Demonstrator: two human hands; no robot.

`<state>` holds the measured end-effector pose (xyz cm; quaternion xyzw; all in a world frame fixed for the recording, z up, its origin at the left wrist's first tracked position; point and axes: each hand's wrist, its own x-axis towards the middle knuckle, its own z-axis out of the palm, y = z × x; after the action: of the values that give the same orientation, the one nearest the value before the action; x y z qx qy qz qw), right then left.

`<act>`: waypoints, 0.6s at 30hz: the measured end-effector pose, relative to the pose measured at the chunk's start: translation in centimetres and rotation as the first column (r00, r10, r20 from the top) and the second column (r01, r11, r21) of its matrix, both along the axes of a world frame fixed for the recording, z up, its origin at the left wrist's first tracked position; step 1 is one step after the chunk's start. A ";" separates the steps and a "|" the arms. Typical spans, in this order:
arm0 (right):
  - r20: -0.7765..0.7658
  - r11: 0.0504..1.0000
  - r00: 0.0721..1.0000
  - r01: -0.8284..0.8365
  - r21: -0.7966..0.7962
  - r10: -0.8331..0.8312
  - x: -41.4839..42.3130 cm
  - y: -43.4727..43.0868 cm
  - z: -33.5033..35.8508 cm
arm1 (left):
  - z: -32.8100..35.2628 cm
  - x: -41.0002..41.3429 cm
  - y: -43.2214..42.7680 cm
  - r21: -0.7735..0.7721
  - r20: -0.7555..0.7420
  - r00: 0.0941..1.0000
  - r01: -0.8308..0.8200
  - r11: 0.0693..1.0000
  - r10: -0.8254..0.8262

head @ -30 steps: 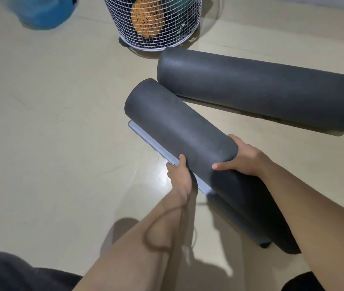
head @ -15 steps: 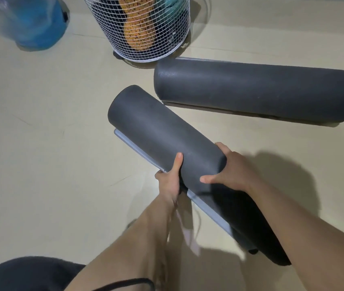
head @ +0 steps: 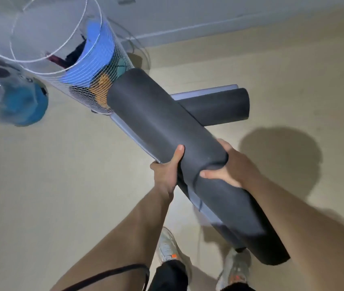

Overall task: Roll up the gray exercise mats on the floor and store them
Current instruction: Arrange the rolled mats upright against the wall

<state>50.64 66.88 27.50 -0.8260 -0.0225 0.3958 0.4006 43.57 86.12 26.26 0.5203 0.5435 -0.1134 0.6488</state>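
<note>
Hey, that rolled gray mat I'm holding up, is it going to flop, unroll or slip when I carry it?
The held mat should carry fairly stiff: its long free end sticks out without sagging. It looks soft, denting under the right grip. It may unroll: its loose lighter edge hangs free by the left grip.

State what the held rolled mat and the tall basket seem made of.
Held rolled mat: likely dense foam or rubber, matte dark gray; it dents under the right hand. Tall basket: thin white wire mesh, probably coated metal; contents show through its grid.
</note>
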 end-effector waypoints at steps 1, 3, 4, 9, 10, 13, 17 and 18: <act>-0.005 0.999 0.999 0.046 0.009 -0.046 0.5 -1.8 1.3 | 1.6 1.4 -1.5 0.002 0.007 0.999 0.041 0.999 -0.041; -0.006 0.989 0.989 0.145 0.033 -0.145 1.5 -6.0 3.5 | 4.4 4.2 -5.3 0.015 0.019 0.993 0.114 0.993 -0.115; -0.009 0.980 0.981 0.193 0.042 -0.193 2.2 -8.2 4.4 | 5.4 5.7 -7.4 0.028 0.024 0.989 0.148 0.989 -0.149; -0.015 0.930 0.930 0.367 0.024 -0.367 6.3 -21.4 6.7 | 8.2 13.2 -20.2 0.042 0.043 0.951 0.305 0.951 -0.307; -0.009 0.923 0.923 0.385 0.015 -0.385 7.3 -24.1 7.1 | 8.5 14.7 -23.1 0.053 0.041 0.943 0.327 0.944 -0.329; 0.002 0.900 0.901 0.435 -0.022 -0.435 10.0 -32.5 8.5 | 9.5 19.0 -31.8 0.061 0.039 0.908 0.415 0.908 -0.417; 0.039 0.855 0.860 0.511 -0.086 -0.509 14.4 -43.3 8.9 | 9.1 25.4 -42.9 0.045 0.059 0.858 0.509 0.860 -0.511; 0.047 0.842 0.848 0.531 -0.096 -0.529 15.7 -45.6 8.8 | 8.8 27.2 -45.5 0.048 0.057 0.847 0.527 0.849 -0.529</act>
<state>66.31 21.24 36.27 -0.8239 0.2234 0.2627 0.4498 70.74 40.63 35.11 0.6629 0.3591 -0.2612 0.6028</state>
